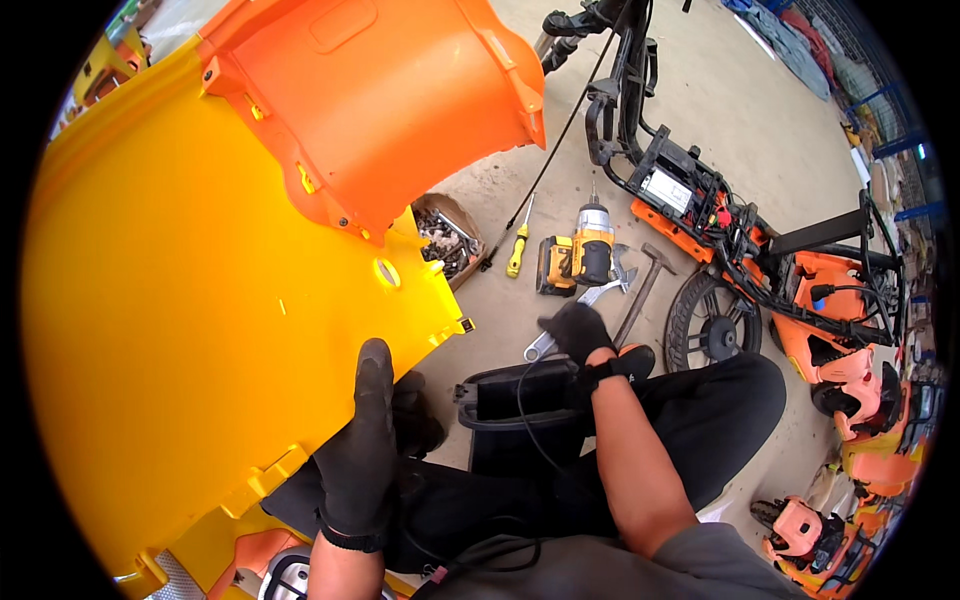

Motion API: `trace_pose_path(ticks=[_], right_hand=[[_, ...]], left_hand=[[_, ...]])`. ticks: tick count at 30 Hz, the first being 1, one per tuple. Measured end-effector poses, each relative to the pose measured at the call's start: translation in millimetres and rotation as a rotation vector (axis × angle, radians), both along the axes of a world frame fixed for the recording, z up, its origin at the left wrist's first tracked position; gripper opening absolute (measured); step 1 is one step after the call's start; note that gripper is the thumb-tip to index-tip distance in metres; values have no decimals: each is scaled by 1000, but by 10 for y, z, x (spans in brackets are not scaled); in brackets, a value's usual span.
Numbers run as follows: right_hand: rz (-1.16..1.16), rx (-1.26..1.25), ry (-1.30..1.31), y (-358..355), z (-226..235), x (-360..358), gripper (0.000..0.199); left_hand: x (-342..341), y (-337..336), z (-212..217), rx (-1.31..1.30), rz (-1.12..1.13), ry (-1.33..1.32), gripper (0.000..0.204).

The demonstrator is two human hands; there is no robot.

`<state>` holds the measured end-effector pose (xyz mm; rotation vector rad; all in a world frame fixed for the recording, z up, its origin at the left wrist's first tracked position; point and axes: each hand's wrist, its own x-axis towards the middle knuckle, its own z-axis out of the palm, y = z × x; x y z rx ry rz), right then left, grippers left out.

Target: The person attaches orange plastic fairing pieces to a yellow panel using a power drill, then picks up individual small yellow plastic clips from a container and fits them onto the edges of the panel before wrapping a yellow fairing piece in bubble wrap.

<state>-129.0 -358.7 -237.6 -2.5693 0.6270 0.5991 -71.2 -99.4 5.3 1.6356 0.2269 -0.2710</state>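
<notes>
A large yellow plastic panel (190, 330) fills the left side, with a curved orange plastic cover (400, 110) joined to it at the top. My left hand (358, 450), in a black glove, grips the yellow panel's near edge, its thumb lying on the face. The fingers behind the panel are hidden. My right hand (578, 332), also gloved, has its fingers curled above the handle of an adjustable wrench (600, 290) on the floor. Whether it touches the wrench or pinches something small is unclear. Below it is an open black case-like tray (515, 395) with a thin cable across it.
Beyond my right hand lie a hammer (640, 295), a yellow cordless impact driver (592, 245) and a yellow-handled screwdriver (520, 240). A box of screws (450, 240) sits beside the panel. To the right stands a stripped scooter frame (700, 200) with a loose wheel (715, 322).
</notes>
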Motion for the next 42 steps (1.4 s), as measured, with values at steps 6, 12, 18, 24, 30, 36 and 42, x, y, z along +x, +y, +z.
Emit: trace_pose_path(ticks=[6,12,18,24,30,36,42], right_hand=[[-732,100,-714,-386,-798,53,72],[-582,267,-975,-702,-1431,305,45],[-664,310,-1070,-621,-1147,404,35],[-785,1000,-1026,-73,251,272,35],[-410,760,-1056,649,1198,76,17],[155,564,-947,919,1589,164,37],[215,695,-888,1004,1789,310,56]], left_hand=[[10,-80,102,-33,34,75,34],[-13,47,83,42,-78,121,30],[-3,140,-80,-1,-93,148,27],[8,133,-124,-68,-50,148,18],[10,59,-169,-124,-53,100,19],[-8,82,-165,-136,-8,55,18],[2,134,-313,133,-21,-242,14]])
